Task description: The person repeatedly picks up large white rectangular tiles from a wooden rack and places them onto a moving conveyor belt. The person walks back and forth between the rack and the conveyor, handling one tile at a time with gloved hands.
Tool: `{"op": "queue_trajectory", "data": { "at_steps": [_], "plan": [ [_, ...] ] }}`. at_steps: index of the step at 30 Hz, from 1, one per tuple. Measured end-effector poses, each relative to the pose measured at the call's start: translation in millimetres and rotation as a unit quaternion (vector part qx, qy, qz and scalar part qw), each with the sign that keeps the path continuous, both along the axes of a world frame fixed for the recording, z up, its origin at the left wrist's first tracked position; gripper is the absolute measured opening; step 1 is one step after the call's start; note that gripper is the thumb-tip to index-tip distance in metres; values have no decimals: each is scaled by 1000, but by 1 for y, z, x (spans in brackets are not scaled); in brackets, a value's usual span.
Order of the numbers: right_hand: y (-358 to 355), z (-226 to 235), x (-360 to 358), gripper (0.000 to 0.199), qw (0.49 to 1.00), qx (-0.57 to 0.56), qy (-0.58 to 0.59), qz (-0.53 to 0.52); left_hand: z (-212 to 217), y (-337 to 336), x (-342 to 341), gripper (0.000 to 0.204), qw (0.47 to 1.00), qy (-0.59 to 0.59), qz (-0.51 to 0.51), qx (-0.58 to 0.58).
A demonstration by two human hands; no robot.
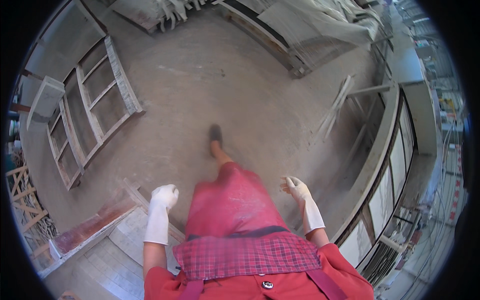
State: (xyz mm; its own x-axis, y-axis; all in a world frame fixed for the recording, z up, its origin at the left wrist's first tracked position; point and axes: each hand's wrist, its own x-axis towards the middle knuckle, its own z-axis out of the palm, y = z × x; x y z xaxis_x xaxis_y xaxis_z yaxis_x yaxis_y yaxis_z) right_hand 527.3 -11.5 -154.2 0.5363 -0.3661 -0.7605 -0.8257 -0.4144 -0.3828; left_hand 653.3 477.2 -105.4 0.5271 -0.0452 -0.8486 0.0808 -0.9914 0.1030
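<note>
My left hand point(165, 195), in a long white glove, hangs at my left side with its fingers curled into a loose fist; nothing shows in it. On the other side, my right hand point(295, 187) wears a matching glove, its fingers bent but apart, and holds nothing. Both hands are free of any surface. Between them is my red apron point(232, 200), with a checked cloth point(245, 255) at the waist. One dark shoe point(215, 133) shows ahead on the floor, slightly blurred.
A whitish frame with crossbars point(97, 107) stands at the left. Pale boards point(112, 255) lie near left. A long bench holding white panels point(382, 195) curves along the right, with thin strips point(334, 107) beside it. Plastic sheeting point(320, 25) covers a stack at the back.
</note>
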Motion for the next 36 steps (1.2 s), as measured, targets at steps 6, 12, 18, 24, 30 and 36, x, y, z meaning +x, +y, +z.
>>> {"op": "queue_trajectory", "data": {
  "at_steps": [6,12,18,24,30,36],
  "plan": [
    [7,-2,88,42,986,124,87,-63,-21,23,35,35,993,-39,77,-79],
    [11,4,202,43,983,135,121,-16,-19,57,25,32,939,-104,320,-76],
    [52,-1,332,38,991,111,66,44,-11,103,-5,34,912,-46,406,-15],
    [136,-14,406,37,984,142,-51,91,-26,177,0,36,897,-6,441,10],
    [233,-31,431,35,970,102,-9,219,-22,245,16,34,847,-101,522,-21],
    [302,-38,462,37,952,104,60,281,-22,282,23,32,792,-139,593,-34]
  ]
}}
